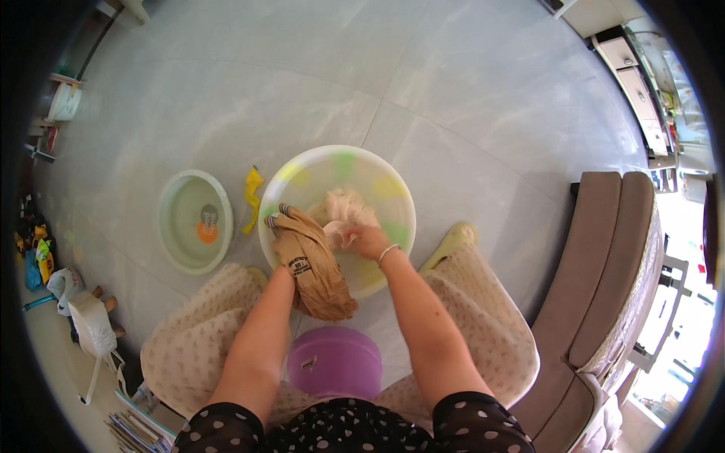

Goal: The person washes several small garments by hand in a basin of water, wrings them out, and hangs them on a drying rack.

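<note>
A large basin with green and yellow patches (405, 187) stands on the floor before me. A wet-looking tan garment (320, 277) with striped trim and printed writing hangs over its near left rim. My left hand (288, 266) is at this garment, its fingers hidden in or under the cloth. Inside the basin lies a bunched pale peach cloth (346, 206). My right hand (365, 240), with a bracelet at the wrist, grips a fold of that cloth between thumb and fingers.
A smaller pale green basin (187, 198) stands to the left, with a yellow crumpled item (252, 195) between the basins. Near me is a purple plastic tub or stool (334, 362). A brown sofa (583, 272) stands at the right. Toys and a small white chair (93, 328) are at the left.
</note>
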A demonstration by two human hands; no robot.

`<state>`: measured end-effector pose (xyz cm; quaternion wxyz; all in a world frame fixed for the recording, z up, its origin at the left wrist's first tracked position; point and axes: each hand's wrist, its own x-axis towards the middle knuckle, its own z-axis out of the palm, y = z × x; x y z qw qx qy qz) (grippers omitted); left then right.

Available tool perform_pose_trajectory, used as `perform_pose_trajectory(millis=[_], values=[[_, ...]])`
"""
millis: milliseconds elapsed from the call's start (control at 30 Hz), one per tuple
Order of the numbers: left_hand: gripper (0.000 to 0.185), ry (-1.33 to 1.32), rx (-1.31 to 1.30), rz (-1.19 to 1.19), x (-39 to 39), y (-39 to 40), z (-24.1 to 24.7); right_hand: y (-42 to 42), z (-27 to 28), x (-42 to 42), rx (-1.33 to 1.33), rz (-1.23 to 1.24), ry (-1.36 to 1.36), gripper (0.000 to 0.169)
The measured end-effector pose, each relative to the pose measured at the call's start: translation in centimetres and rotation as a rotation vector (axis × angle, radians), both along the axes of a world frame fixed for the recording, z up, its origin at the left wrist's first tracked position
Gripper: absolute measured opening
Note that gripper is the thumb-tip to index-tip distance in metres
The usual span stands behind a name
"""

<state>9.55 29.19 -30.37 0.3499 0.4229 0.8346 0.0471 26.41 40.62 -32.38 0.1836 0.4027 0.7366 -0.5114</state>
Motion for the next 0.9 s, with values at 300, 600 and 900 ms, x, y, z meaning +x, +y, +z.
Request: perform_pose_trajectory(millis=[300,600,900], values=[[0.040,-0.237,0.436,0.018,1.6,-1.7,19.5,1.0,24.8,0.6,0.468,-0.208,0.387,0.026],[0.032,-0.803,0.948,0.142,2.6,-1.8,35.4,-4.4,37.9,1.1,0.436,-0.364,0.846,0.043],[0.041,-1.011,0.716,0.334,3.3,-4.2,32.3,-6.4,34.3,-0.8,0.596,-0.458,0.955,0.030]])
